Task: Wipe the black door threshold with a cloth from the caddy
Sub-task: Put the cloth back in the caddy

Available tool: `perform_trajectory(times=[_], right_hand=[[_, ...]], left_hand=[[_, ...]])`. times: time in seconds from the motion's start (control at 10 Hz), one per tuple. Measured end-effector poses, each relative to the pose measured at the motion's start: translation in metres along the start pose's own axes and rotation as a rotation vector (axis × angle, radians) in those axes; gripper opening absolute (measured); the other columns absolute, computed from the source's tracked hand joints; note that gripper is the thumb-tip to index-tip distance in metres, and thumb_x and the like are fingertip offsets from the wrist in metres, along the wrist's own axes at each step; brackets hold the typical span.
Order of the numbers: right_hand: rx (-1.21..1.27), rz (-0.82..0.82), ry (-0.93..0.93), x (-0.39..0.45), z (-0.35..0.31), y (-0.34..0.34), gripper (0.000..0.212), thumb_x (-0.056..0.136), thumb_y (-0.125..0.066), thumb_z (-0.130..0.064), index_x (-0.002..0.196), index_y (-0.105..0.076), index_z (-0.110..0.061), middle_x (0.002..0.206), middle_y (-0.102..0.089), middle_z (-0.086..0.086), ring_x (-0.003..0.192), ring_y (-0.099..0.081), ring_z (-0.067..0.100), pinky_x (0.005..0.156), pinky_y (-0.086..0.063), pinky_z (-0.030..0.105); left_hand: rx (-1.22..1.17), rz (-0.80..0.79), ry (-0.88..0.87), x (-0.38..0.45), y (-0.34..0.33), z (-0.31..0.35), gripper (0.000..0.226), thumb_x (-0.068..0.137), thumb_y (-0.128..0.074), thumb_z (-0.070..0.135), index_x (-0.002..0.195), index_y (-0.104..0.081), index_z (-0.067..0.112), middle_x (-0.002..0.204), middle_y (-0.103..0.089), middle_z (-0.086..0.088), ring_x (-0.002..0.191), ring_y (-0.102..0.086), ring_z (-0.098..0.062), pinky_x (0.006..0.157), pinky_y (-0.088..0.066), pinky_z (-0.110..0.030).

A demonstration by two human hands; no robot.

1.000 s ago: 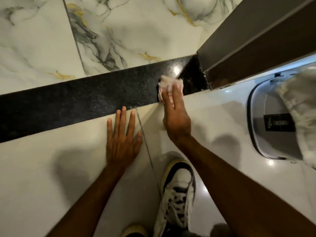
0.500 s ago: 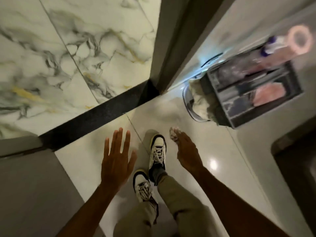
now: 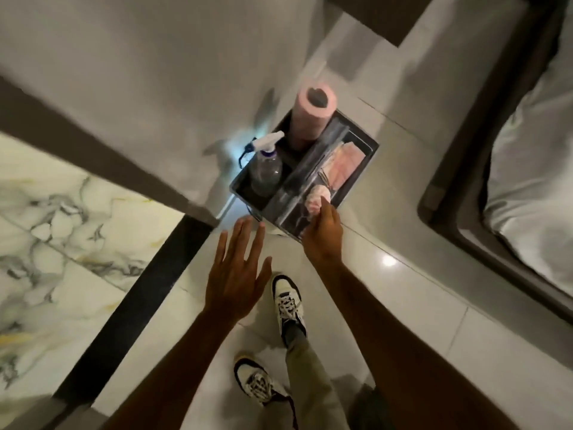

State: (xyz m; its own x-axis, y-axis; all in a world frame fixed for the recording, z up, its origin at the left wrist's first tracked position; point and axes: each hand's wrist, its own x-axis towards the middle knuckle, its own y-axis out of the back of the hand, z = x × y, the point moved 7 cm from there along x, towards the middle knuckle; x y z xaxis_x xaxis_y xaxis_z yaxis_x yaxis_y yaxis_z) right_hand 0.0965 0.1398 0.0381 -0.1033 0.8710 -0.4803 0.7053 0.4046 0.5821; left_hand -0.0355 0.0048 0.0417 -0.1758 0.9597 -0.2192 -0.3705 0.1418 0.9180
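Glossy floor tiles are seen around the caddy (image 3: 356, 169); a crumpled cloth (image 3: 316, 197) is pinched by the right hand (image 3: 324, 240) over its near compartment, the nearer hand. The left hand (image 3: 238, 274) is spread empty beside it; the threshold (image 3: 133, 305) runs lengthwise left of the caddy.

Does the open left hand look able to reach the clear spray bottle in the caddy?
Probably yes: the left hand hovers empty just short of the grey caddy, and nothing lies between it and the clear spray bottle.

Right hand (image 3: 322, 235) holds crumpled cloth (image 3: 316, 197) over caddy (image 3: 356, 172); left hand (image 3: 237, 274) spread.
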Motion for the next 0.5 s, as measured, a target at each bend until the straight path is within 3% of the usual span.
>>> perform_trajectory(times=[0.1,0.2,0.3,0.4,0.5], right_hand=[[0.031,0.028,-0.086,0.051,0.026,-0.022,0.055,0.111,-0.058,-0.015,0.163,-0.041,-0.013,0.167,-0.043,0.016,0.15,-0.051,0.037,0.123,-0.051,0.051],[0.08,0.097,-0.165,0.088,0.05,-0.044,0.053,0.116,-0.047,-0.034,0.166,-0.034,-0.023,0.169,-0.042,0.013,0.154,-0.048,0.035,0.124,-0.047,0.062],[-0.116,0.044,-0.104,0.115,0.067,-0.067,0.076,0.112,-0.052,-0.034,0.174,-0.013,-0.012,0.182,-0.009,0.019,0.171,-0.007,0.038,0.141,-0.012,0.058],[-0.14,-0.082,-0.085,0.121,0.072,-0.08,0.075,0.116,-0.044,-0.037,0.174,-0.004,-0.013,0.184,0.003,0.015,0.171,0.001,0.036,0.141,-0.01,0.059],[-0.031,-0.145,-0.038,0.088,0.071,-0.058,0.062,0.115,-0.05,-0.026,0.17,-0.025,-0.016,0.179,-0.021,0.014,0.162,-0.034,0.036,0.129,-0.043,0.056]], left_hand=[[0.045,-0.036,-0.077,0.055,-0.04,-0.001,0.071,0.112,-0.028,0.05,0.167,-0.037,0.006,0.174,-0.033,-0.024,0.164,-0.03,-0.04,0.132,-0.03,-0.063],[0.07,-0.119,-0.033,0.096,-0.084,-0.024,0.077,0.111,-0.02,0.056,0.171,-0.027,0.01,0.179,-0.023,-0.021,0.168,-0.018,-0.037,0.137,-0.013,-0.06],[0.156,-0.184,-0.007,0.112,-0.121,-0.045,0.08,0.109,-0.023,0.062,0.174,-0.017,0.015,0.181,-0.014,-0.019,0.169,-0.01,-0.037,0.137,-0.003,-0.06],[0.166,-0.226,-0.001,0.118,-0.126,-0.055,0.083,0.107,-0.024,0.066,0.175,-0.013,0.018,0.183,-0.008,-0.017,0.17,-0.007,-0.037,0.136,-0.004,-0.062],[0.138,-0.22,0.054,0.103,-0.102,-0.038,0.084,0.108,-0.019,0.066,0.174,-0.011,0.016,0.182,-0.006,-0.018,0.169,-0.004,-0.036,0.137,-0.006,-0.062]])
